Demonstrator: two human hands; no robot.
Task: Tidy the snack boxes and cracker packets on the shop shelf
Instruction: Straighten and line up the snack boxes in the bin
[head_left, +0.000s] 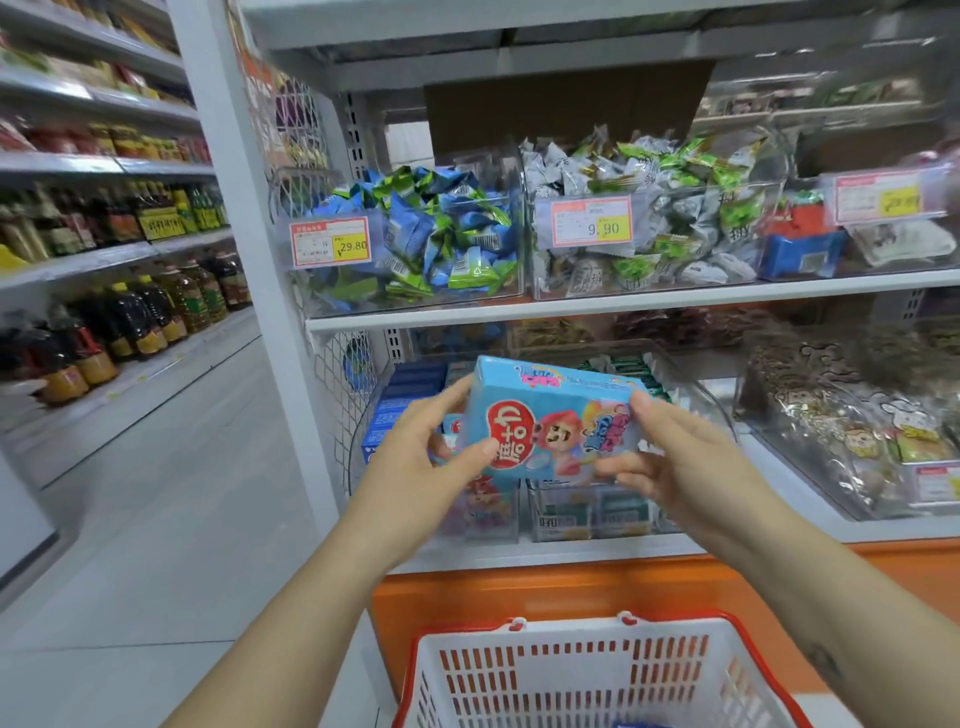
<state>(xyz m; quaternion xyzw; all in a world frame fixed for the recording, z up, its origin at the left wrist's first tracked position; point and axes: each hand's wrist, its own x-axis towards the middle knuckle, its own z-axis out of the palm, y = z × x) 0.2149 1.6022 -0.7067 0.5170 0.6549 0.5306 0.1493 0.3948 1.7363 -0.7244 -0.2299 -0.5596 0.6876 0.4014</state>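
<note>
Your left hand (415, 457) and right hand (670, 457) grip the blue snack box (550, 421) by its ends above the lower shelf (571, 553).

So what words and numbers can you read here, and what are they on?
"29.80": yellow price tag on the bin of blue and green packets.
"9.90": price tag on the bin of grey and green packets.
"蘑古力", roughly: red oval on the light blue snack box held in both hands.
Right-hand price tag: too blurred.
Small print on the tags and the bottle labels: unreadable.
</note>
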